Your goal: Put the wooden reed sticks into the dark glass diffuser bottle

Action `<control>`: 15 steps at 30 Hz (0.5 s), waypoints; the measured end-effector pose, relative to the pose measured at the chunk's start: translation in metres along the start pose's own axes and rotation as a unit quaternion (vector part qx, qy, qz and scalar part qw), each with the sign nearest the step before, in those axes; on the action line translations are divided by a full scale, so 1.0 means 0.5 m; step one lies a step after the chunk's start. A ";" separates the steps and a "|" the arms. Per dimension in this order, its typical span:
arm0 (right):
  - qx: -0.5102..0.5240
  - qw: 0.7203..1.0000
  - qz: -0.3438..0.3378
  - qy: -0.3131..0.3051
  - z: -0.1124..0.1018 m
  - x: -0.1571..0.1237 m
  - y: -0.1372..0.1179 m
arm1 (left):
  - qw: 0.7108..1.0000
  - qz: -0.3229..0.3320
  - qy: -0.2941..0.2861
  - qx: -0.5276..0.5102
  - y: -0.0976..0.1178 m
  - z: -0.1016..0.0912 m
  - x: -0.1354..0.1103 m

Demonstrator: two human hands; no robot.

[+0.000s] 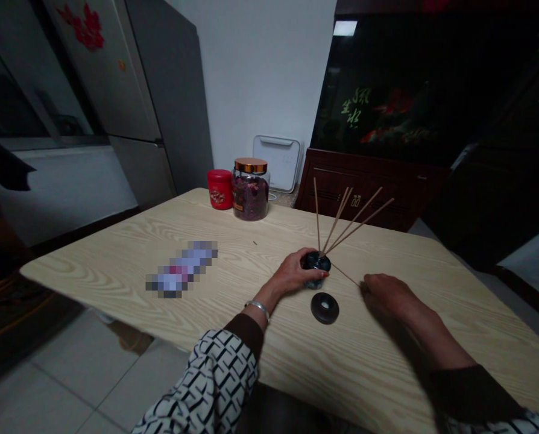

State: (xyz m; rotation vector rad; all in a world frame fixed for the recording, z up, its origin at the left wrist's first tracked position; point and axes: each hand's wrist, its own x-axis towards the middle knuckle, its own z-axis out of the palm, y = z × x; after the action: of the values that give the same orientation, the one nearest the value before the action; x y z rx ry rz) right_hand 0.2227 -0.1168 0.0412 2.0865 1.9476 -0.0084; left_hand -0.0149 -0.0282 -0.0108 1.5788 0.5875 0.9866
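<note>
My left hand (295, 271) is wrapped round a small dark glass reed diffuser bottle (317, 261) standing on the table. Several thin brown reeds (317, 214) fan upward out of its neck. In my right hand (384, 293), to the right of the bottle, the fingers are closed on one more thin reed (346, 274). That reed slants down from the bottle's side toward my fingers; whether its tip touches the bottle I cannot tell. A dark round cap (324, 308) with a pale centre lies just in front of the bottle.
On the light wood table (215, 307) a blurred-out flat object (181, 269) lies left. Toward the back edge stand a red canister (219, 190) and a copper-lidded jar (250, 196) of dark dried contents. A small sliver (255, 243) lies mid-table. A white appliance (276, 163) stands behind.
</note>
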 end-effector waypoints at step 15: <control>0.374 0.908 -0.039 0.186 -0.029 0.004 0.070 | 1.000 -0.001 -0.004 -0.010 -0.002 -0.001 0.002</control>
State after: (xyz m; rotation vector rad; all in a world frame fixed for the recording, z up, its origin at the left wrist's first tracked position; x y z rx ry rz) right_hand 0.2545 -0.1134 0.0620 2.6152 2.5455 -0.4805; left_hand -0.0145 -0.0269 -0.0115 1.5634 0.5723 0.9820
